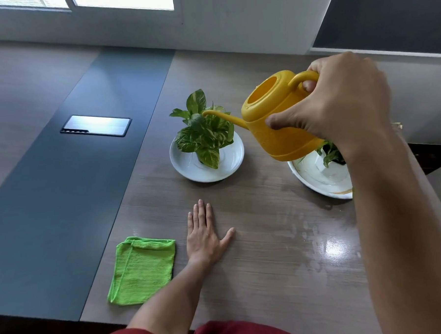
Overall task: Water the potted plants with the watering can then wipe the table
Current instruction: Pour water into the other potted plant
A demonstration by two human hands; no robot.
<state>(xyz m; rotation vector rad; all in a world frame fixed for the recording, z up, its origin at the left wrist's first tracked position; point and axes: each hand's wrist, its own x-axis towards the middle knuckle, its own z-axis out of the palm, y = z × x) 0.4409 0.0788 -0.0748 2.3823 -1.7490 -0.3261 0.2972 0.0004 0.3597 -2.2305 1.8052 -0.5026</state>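
My right hand [338, 102] grips the handle of a yellow watering can [275, 118], thumb pressed on its side. The can is tilted left, and its spout tip sits over the leaves of a small green potted plant [203, 128] standing in a white saucer [229, 166]. A second potted plant [332, 154] in a white bowl [317, 182] is partly hidden under the can and my right forearm. My left hand [205, 234] lies flat on the wooden table [257, 254], fingers straight. A folded green cloth [143, 270] lies just left of that hand.
A dark blue strip [62, 200] runs along the table's left side, with a black cover plate [96, 125] set in it. Wet smears shine on the wood at the right [307, 228]. The table's right edge is close behind the bowl.
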